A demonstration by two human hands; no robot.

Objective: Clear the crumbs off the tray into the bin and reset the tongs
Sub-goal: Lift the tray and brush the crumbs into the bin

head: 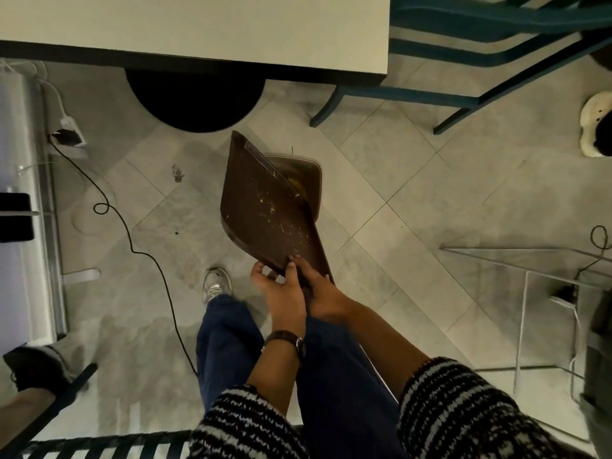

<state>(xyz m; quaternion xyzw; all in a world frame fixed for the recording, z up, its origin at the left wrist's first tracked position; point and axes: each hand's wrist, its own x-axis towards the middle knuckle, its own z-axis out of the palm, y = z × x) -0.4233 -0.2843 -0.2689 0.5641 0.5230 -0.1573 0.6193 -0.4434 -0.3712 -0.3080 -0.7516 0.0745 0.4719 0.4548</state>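
Observation:
I hold a dark brown tray [261, 207] tilted steeply over a tan square bin [317, 180] on the floor. The tray hides most of the bin. Yellowish crumbs [275, 212] are scattered over the tray's surface, thickest toward its lower right side. A long dark utensil [265, 160], apparently the tongs, lies along the tray's right rim above the bin. My left hand [281, 293], with a watch on its wrist, grips the tray's near corner, thumb on top and fingers underneath. My right hand [323, 294] grips the same corner beside it.
A white table [198, 28] with a black round base [195, 101] stands beyond the bin. Blue chair legs [397, 94] are at the upper right, a wire rack [530, 293] at the right. A black cable [145, 253] and power strip [66, 127] lie on the tiled floor at left.

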